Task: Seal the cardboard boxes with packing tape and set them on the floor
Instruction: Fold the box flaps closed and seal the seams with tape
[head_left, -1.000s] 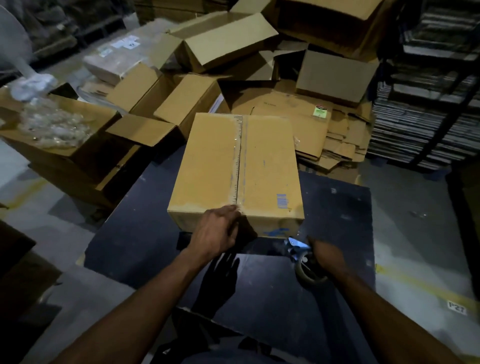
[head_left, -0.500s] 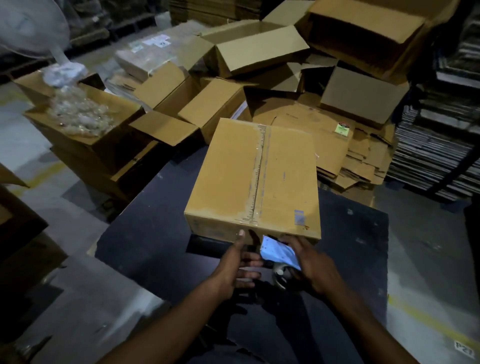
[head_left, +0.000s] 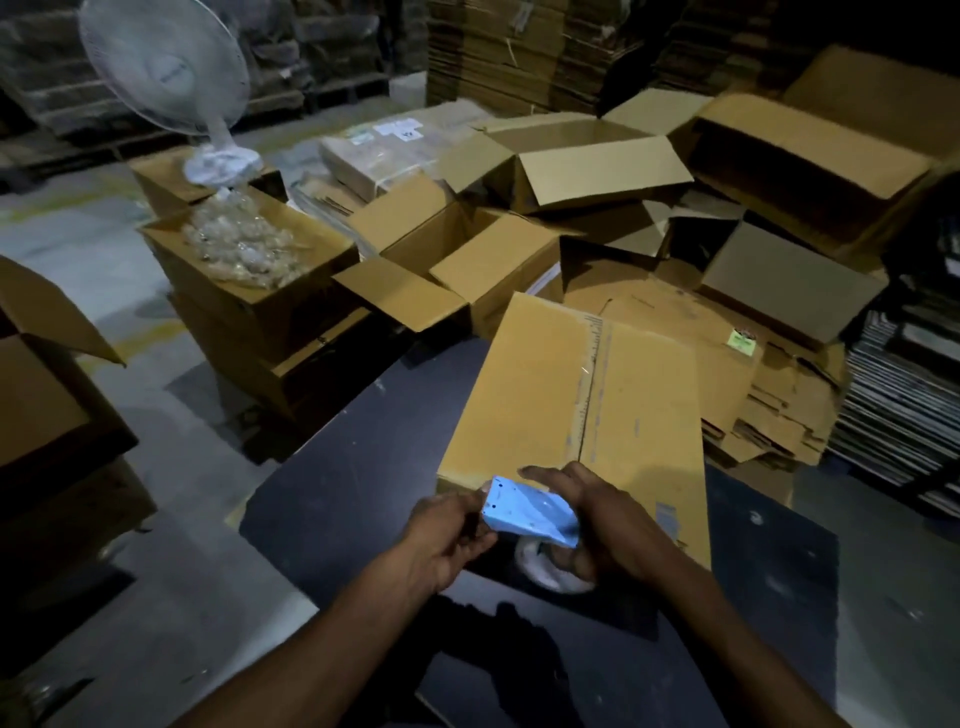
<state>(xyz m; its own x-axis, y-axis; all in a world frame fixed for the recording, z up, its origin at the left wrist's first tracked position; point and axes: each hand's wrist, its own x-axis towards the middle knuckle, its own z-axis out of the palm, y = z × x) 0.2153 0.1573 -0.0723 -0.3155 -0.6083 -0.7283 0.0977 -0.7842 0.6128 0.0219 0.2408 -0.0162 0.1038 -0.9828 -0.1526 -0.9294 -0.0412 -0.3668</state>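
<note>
Dim warehouse floor, piled with open and flattened cartons, surrounds the dark counter (head_left: 322, 519) where the closed brown cardboard box (head_left: 530, 395) sits, tape along its centre seam. A second ago the left hand (head_left: 441, 540) pressed the box's near edge; now it has lifted to pinch the light-blue tape dispenser (head_left: 530, 512), which the right hand (head_left: 608, 514) grips with curled fingers (head_left: 550, 475). The seam looks finished. Dispenser hovers just before the box's near edge.
</note>
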